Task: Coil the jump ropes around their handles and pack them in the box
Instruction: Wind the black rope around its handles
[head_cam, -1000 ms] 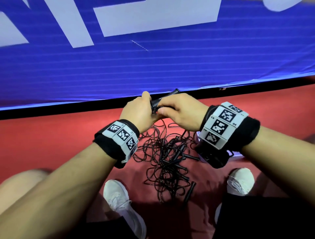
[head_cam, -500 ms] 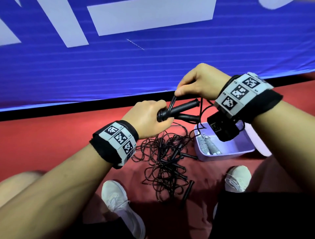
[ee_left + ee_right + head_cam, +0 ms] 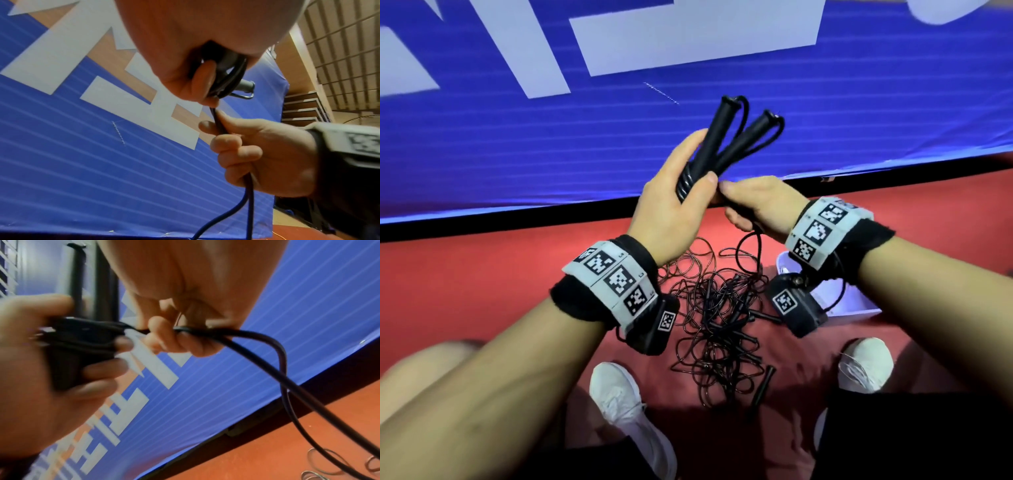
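The red floor [image 3: 482,291] carries everything: below the fingers [image 3: 709,181] lies a tangled heap of black jump ropes [image 3: 715,329], thin cord looped over itself with several black handles buried in it, and one loose handle [image 3: 763,383] lies at the heap's near edge, pointing toward the person. Below the fingers and to their right a pale lilac box [image 3: 859,305] sits on the floor just beside the heap. Nearer the person two white shoes [image 3: 626,411] stand on the floor, one on each side of the heap.
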`<state>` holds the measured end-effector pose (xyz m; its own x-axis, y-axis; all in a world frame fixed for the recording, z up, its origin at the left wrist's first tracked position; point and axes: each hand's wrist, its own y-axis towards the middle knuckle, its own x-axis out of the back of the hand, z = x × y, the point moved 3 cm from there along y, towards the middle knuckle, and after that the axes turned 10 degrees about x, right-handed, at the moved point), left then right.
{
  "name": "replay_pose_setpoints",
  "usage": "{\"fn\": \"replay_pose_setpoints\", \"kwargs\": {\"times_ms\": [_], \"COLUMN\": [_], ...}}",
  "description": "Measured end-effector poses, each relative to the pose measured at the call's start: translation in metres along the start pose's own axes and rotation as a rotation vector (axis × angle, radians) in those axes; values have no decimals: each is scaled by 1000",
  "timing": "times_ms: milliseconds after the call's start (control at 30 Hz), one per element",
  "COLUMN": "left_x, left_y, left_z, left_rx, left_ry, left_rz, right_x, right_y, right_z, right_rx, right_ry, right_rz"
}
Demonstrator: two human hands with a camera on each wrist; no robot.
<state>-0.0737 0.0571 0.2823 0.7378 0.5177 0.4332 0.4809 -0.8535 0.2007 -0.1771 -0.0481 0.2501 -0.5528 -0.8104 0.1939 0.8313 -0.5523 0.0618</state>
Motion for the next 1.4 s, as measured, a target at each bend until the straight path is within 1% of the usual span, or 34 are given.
{"fn": "replay_pose_setpoints", "kwargs": {"times_ms": [33, 100, 200, 300, 367, 433, 533, 600, 667, 767, 867, 967, 1200, 1267, 1333, 1400], "left_x": [0, 0, 5, 7, 4, 0, -1, -2, -4, -6, -7, -6, -8, -5, 2, 8], "left_y": [3, 6, 12, 13, 11, 8, 6, 6, 7, 8, 7, 7, 10, 13, 18, 21], "left_z": [3, 9, 15, 15, 14, 13, 13, 15, 16, 17, 14, 13, 14, 13, 11, 10], "left_rx": [26, 75, 108, 32, -43, -100, -163, -179, -186, -159, -142, -97, -10, 15, 19, 27], "left_ry": [19, 122, 288, 486, 529, 523, 496, 464, 445, 420, 440, 528, 558, 507, 452, 413], "left_rz": [-25, -56, -79, -85, -75, -79, -111, -127, -132, -123, -121, -106, -52, -78, -141, -203], "right_x": [-6, -17, -22, -15, -13, -12, -12, -10, -8, -5, -5, -7, -14, -14, -15, -11], "right_y": [0, -1, -1, -2, 0, 1, 1, 0, 0, 0, 0, -3, -6, -7, -6, -4], "right_z": [1, 4, 7, 10, 6, 1, 0, 1, 1, 5, 7, 8, 7, 9, 10, 8], "right_rx": [30, 29, 37, -46, -80, -80, -68, -72, -84, -98, -99, -98, -62, -33, -37, -46], "right_ry": [-10, 52, 166, 336, 278, 219, 348, 420, 443, 455, 539, 601, 572, 521, 475, 354], "right_rz": [-20, -32, 32, 21, -66, -185, -289, -317, -334, -353, -348, -327, -313, -230, -163, -171]}}
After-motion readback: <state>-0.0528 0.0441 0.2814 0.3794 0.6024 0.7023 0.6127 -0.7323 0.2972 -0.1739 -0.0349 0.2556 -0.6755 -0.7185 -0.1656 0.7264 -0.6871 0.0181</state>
